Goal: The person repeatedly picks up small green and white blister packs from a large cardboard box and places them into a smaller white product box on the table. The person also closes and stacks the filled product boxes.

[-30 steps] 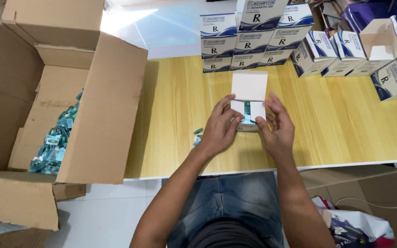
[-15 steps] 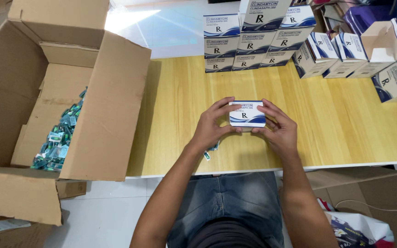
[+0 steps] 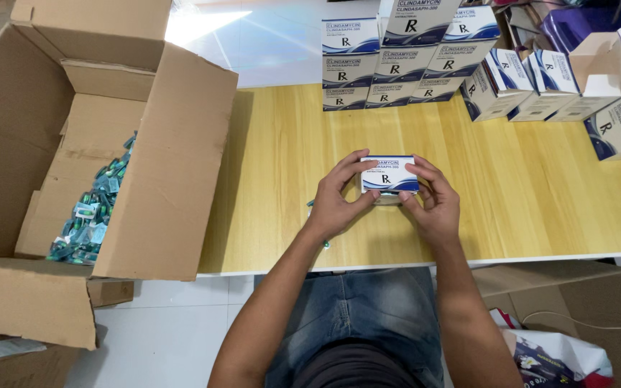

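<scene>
The small medicine carton (image 3: 389, 175) is white with a dark blue band and a curved blue swoosh across its face, its lid flap closed. It sits on the yellow wooden table (image 3: 540, 187), near the front edge and about midway along it. The left hand (image 3: 339, 201) clasps its left end, fingers curled over the top corner, thumb low on the near side. The right hand (image 3: 433, 205) grips the right end the same way, so the carton is pinched between both.

Behind it, at the table's back edge, stands a stack of matching cartons (image 3: 397, 57), with more cartons (image 3: 540, 82) lined up to the right, one with its flap open. To the left, a large open cardboard box (image 3: 145, 165) holds a heap of green blister strips (image 3: 91, 215).
</scene>
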